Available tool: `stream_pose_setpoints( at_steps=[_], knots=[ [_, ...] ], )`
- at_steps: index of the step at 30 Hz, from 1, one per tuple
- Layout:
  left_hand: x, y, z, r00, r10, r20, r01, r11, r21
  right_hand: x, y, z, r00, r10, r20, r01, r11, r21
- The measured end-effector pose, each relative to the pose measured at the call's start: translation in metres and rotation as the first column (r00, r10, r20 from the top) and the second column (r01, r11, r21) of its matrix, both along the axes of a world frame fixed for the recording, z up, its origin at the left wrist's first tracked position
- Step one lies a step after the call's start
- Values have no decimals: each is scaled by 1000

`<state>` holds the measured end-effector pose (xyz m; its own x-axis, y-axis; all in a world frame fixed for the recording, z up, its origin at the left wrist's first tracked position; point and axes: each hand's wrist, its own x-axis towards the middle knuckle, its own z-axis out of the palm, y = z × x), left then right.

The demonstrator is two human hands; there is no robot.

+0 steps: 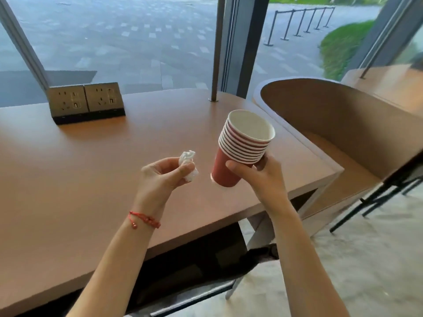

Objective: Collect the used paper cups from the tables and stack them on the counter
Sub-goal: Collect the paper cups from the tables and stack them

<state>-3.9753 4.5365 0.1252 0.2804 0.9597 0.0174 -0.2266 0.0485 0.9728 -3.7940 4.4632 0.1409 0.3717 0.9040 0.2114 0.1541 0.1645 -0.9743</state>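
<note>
Brown wooden table [80, 179] lies beneath both hands: the right hand [258, 177] grips the stack of red paper cups [242, 147], tilted mouth far-right, while the left hand [160, 175] (just left of it) pinches a crumpled tissue [188, 156].

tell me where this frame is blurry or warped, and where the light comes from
Head view: daylight enters through the windows behind the table; wide-angle bending bows the window frames; the chair and floor at right smear, while the stack of paper cups and crumpled tissue stay sharp.

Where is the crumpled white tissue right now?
In the head view, the crumpled white tissue is pinched in the left hand above the brown table, just left of the red cup stack.
</note>
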Motion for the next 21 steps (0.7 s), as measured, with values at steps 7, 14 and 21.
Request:
stream_pose_setpoints(
  at_steps=[7,14,21],
  knots=[
    [72,-40,-4,970,-237,-59,239,970,43,52,-95,-12,959,-282,-29,281,959,-20],
    [163,-110,-21,891,-407,-202,423,905,40,106,-208,-51,815,-579,26,580,812,-68],
    [267,-226,-45,748,-602,-279,631,775,21,163,-350,-77,608,-791,-63,777,610,-158]
  ],
)
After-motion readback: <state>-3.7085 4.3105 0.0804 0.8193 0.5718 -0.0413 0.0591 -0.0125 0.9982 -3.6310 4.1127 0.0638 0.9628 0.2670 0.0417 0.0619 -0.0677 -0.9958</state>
